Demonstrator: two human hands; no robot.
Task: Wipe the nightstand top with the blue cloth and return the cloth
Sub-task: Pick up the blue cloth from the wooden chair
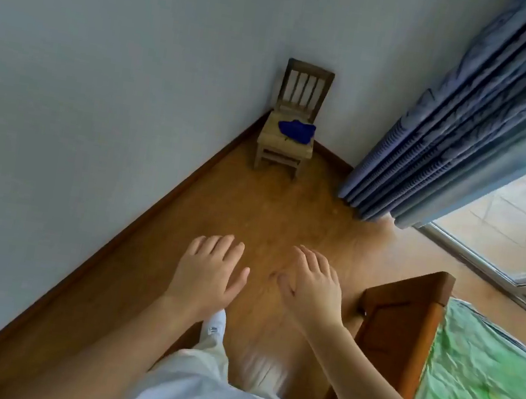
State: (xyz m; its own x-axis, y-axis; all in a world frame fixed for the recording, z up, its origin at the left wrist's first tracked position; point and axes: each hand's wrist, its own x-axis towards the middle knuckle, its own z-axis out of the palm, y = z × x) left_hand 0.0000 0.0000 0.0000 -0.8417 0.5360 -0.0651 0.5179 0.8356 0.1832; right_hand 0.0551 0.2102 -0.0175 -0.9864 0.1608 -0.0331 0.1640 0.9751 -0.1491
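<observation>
Lying crumpled on the seat of a small wooden chair (pixel 294 126) in the far corner, the blue cloth (pixel 296 131) is well apart from both hands. The left hand (pixel 209 274) and the right hand (pixel 312 285) hover palm-down over the wooden floor (pixel 287 209), fingers spread and holding nothing. A bed frame (pixel 401 323) with a green sheet (pixel 486 383) stands at the right, and blue curtains (pixel 461 125) hang beside a glass door (pixel 513 234). No nightstand shows in this view.
</observation>
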